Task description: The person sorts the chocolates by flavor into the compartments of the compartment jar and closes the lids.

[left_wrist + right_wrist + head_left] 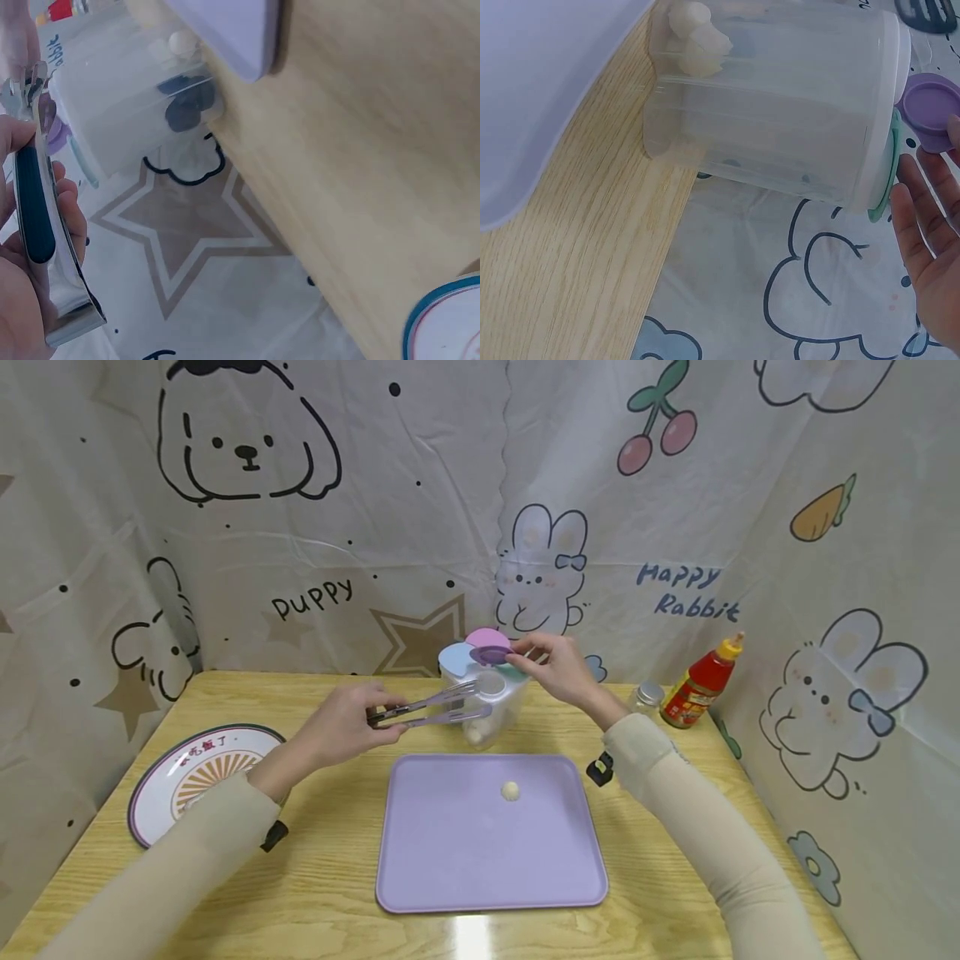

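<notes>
My left hand [348, 727] grips metal tongs [66, 277] with dark handle insets. The tongs' ends are parted, near the top of a clear multi-compartment container [780, 97]. At that container, my right hand [558, 670] pinches the edge of a raised purple lid [934, 109], its other fingers spread near the green lid [887, 169]. Blue [454, 658] and pink [486, 639] lids also show on top. Whitish lumps [705, 49] lie at the bottom of one compartment, dark round pieces [185, 105] in another. One pale lump [510, 791] sits on the purple tray [480, 860].
A white plate with a dark rim [142, 785] lies on the left of the wooden table [330, 877]. On the right stand a small silver-capped jar [647, 697] and a red squeeze bottle with yellow cap [699, 685]. Printed cloth [420, 527] walls the table's back and sides.
</notes>
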Demonstrator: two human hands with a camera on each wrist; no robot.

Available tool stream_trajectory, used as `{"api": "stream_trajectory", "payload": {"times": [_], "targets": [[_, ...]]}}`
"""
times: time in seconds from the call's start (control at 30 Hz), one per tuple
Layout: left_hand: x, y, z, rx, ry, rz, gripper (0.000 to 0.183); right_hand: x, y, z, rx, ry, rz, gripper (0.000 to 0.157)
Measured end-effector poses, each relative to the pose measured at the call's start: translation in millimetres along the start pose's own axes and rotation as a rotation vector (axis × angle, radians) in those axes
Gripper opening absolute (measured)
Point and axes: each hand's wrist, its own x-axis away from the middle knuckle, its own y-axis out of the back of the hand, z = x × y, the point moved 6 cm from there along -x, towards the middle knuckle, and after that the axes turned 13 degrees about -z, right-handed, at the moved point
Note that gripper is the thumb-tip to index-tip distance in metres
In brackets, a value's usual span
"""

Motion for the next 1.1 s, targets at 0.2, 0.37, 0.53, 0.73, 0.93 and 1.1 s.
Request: {"api": "stream_trajectory", "payload": {"times": [0.2, 0.37, 0.53, 0.73, 0.93, 1.1], "targets": [[13.5, -13.5, 0.4, 0.017, -0.024, 0.036, 0.028, 1, 0.8, -1, 0.009, -0.011, -0.003, 0.019], [19.6, -31.5, -0.1, 0.041, -0.024, 0.099, 0.026, 1, 1.1, -1, 0.004, 0.003, -0.008, 0.019], [24.3, -52.2, -2.3, 0.024, -0.032, 0.160, 0.025, 1, 1.2, 0, 0.002, 0.018, -0.014, 0.018], [29.1, -72.7, -8.0, -0.005, -0.043, 0.226, 0.030, 1, 1.2, 0, 0.001, 0.018, -0.016, 0.017], [31.4, -87.9, -10.9, -0.008, -0.032, 0.290, 0.028, 0, 0.8, 1, -0.005, 0.014, -0.006, 0.018], [31.7, -95.3, -11.8, -0.015, -0.041, 0.303, 0.026, -1, 0.4, 2, -0.005, 0.012, -0.008, 0.018]]}}
